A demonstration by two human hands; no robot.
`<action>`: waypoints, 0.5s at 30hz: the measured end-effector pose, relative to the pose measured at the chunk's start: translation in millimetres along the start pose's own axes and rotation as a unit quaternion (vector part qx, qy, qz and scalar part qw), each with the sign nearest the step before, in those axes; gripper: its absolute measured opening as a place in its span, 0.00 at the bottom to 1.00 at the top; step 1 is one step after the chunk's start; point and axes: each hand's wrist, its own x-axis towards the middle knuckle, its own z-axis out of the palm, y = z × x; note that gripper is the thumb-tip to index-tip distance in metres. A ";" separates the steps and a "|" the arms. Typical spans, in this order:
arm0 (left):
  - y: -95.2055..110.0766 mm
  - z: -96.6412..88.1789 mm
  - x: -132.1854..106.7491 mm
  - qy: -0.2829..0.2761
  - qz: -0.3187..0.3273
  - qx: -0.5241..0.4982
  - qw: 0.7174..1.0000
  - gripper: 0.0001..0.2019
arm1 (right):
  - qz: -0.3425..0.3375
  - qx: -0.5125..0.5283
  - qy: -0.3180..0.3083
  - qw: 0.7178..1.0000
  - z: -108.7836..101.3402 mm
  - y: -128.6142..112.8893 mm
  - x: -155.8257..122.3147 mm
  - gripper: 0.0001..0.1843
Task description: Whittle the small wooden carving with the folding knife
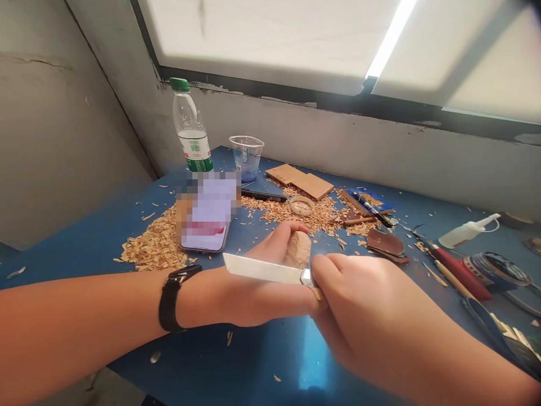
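Observation:
My right hand (363, 299) is closed round the handle of a carving knife (264, 269), whose pale, straight blade points left across my left wrist area. In my left hand (270, 290) is a rounded, light-coloured piece of carved wood (298, 250), its top showing between the curled fingers and the knife. The blade lies nearer to me than the wood, and I cannot tell whether it touches anything. My left thumb reaches right, to the knife's handle and my right fingers. Part of the wood is hidden behind the blade and my hands.
Wood shavings (154, 242) are heaped left of a phone (207, 239). Behind stand a bottle (194, 149), a plastic cup (247, 158) and thin wooden boards (313, 185). Sandpaper (385, 242), a white squeeze bottle (467, 232), a red-handled tool (462, 273) and a jar (496, 269) lie right.

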 end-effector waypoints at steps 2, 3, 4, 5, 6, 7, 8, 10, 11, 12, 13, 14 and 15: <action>-3.4 -1.3 0.5 0.002 -0.010 0.050 0.999 0.37 | 0.000 0.001 0.002 1.000 -0.9 -1.1 -1.5 0.12; -5.2 -2.1 0.6 -0.002 -0.010 0.075 0.997 0.39 | -0.004 -0.002 0.004 1.000 -0.8 -1.4 -2.2 0.12; -7.0 -2.9 0.4 -0.004 -0.005 0.092 0.996 0.41 | -0.008 -0.006 0.008 1.000 -0.4 -1.6 -2.9 0.12; -8.8 -3.7 0.1 -0.006 0.001 0.105 0.994 0.43 | -0.011 -0.010 0.012 1.000 0.4 -1.6 -3.5 0.12; -10.2 -4.4 -0.4 -0.006 0.006 0.114 0.993 0.45 | -0.015 -0.014 0.017 1.000 1.5 -1.7 -4.0 0.12; -11.2 -5.0 -1.1 -0.008 0.010 0.120 0.993 0.46 | -0.019 -0.019 0.025 0.999 2.6 -1.7 -4.4 0.12; -11.6 -5.6 -1.9 -0.013 0.011 0.123 0.992 0.46 | -0.023 -0.027 0.036 0.999 3.7 -1.7 -4.7 0.12; -10.2 -6.8 -3.2 -0.025 0.013 0.124 0.992 0.46 | -0.029 -0.047 0.057 0.997 5.4 -1.7 -5.1 0.11; -8.7 -7.3 -3.6 -0.027 0.017 0.122 0.992 0.44 | -0.031 -0.057 0.063 0.996 6.1 -1.7 -5.1 0.10; -7.0 -7.6 -3.7 -0.026 0.023 0.120 0.992 0.43 | -0.030 -0.065 0.065 0.995 6.6 -1.7 -5.0 0.10; -5.3 -7.7 -3.7 -0.022 0.024 0.118 0.992 0.42 | -0.027 -0.070 0.068 0.995 7.1 -1.6 -4.7 0.11; -3.7 -7.5 -3.4 -0.015 0.023 0.118 0.993 0.40 | -0.021 -0.072 0.069 0.995 7.6 -1.4 -4.5 0.11; -2.4 -7.1 -3.1 -0.010 0.021 0.119 0.993 0.38 | -0.013 -0.072 0.071 0.995 8.2 -1.2 -4.2 0.11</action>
